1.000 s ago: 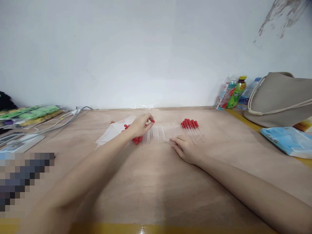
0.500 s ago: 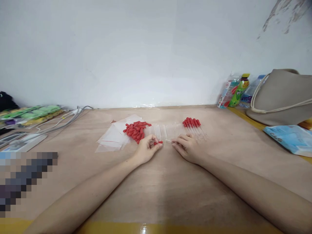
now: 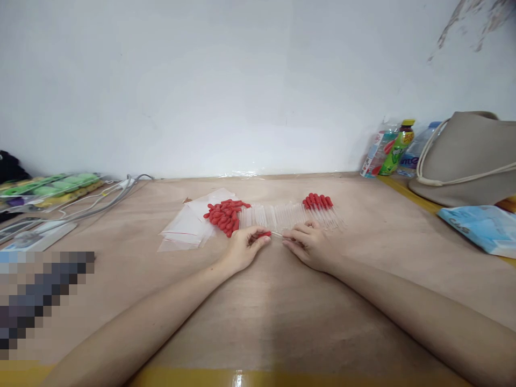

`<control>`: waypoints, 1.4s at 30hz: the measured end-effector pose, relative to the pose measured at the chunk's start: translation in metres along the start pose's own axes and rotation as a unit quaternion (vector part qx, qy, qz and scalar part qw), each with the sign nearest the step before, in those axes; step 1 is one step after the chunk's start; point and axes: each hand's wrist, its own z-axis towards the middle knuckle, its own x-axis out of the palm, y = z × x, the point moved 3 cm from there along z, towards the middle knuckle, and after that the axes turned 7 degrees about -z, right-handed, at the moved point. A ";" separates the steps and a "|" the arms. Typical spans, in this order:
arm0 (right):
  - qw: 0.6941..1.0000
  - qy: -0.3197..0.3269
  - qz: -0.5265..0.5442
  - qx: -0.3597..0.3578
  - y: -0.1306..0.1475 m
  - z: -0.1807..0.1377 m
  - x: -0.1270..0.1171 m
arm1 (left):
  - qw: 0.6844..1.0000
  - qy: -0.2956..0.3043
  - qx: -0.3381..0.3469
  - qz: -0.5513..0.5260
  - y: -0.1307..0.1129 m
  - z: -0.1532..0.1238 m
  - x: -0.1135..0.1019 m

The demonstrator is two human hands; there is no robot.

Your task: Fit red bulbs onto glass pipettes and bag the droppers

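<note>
My left hand (image 3: 243, 248) pinches a small red rubber bulb (image 3: 265, 234) at its fingertips. My right hand (image 3: 308, 244) pinches a thin clear glass tube (image 3: 278, 233) whose end meets the bulb. Both hands rest on the wooden table (image 3: 258, 312). Just behind them lies a row of clear tubes (image 3: 278, 216). A heap of loose red bulbs (image 3: 224, 213) sits behind my left hand. A group of tubes fitted with red bulbs (image 3: 319, 207) lies behind my right hand.
Small clear zip bags (image 3: 185, 226) lie left of the bulbs. Cables (image 3: 105, 201) and green trays (image 3: 48, 188) are at far left. At right stand bottles (image 3: 393, 148), a beige bag (image 3: 467, 161) and a blue packet (image 3: 479, 226). A white wall rises behind.
My left hand left the bulb heap with one red bulb and came down to the right hand. The bulb now meets the tube held there.
</note>
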 end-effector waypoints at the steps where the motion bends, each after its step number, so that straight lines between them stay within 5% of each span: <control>1: 1.000 0.002 0.003 -0.004 0.000 0.000 0.000 | 1.000 0.000 0.001 0.009 0.000 0.000 0.000; 14: 0.997 0.027 0.054 -0.052 -0.007 0.000 0.003 | 0.993 0.062 0.095 0.032 -0.015 -0.006 0.000; 31: 0.993 0.077 -0.051 -0.071 0.019 0.004 -0.007 | 0.976 0.106 0.147 0.121 -0.023 -0.012 0.005; 42: 0.991 0.125 -0.038 -0.037 0.017 0.012 -0.007 | 0.981 0.067 0.144 0.111 -0.021 -0.008 0.004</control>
